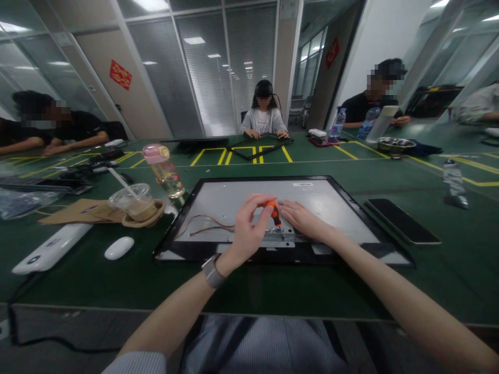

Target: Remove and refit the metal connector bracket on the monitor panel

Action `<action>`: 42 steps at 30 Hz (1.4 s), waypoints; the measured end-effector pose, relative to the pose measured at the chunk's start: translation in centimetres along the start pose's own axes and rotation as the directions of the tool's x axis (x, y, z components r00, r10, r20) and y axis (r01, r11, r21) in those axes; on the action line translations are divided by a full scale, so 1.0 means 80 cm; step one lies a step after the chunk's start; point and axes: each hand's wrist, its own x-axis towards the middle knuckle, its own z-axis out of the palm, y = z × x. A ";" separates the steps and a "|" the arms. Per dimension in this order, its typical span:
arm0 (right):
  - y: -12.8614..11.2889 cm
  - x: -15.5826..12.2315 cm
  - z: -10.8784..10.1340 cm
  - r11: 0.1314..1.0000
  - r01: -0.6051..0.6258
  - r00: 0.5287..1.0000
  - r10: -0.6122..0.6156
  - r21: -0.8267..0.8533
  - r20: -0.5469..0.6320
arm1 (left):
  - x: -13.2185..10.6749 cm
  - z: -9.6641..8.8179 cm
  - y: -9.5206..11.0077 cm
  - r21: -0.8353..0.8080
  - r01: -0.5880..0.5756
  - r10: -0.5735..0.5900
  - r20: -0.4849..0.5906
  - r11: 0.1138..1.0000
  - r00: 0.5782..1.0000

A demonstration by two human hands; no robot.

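Note:
A flat display panel [218, 202] with a grey back and black frame lies on the green table in front of me. My left hand [251, 226], with a watch at the wrist, is closed round the handle of an orange-and-black screwdriver [275, 212]. The tool stands nearly upright, its tip down at a metal bracket [287, 238] near the panel's close edge. Resting flat on the panel just right of the screwdriver is my right hand [302, 219], fingers stretched out. Thin wires [208, 228] run across the panel to the left of my hands.
Left of the panel are a pink-lidded bottle [163, 169], an iced drink cup [134, 202], a white earbud case [119, 248] and a white power bank [50, 249]. A phone [401, 221] lies to the right. Across the table a person handles a black frame [255, 155].

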 end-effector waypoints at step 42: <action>0.001 0.001 0.002 1.000 -0.002 1.000 0.002 0.013 -0.014 | 0.006 -0.001 -0.010 0.007 0.030 -0.030 0.013 1.000 0.999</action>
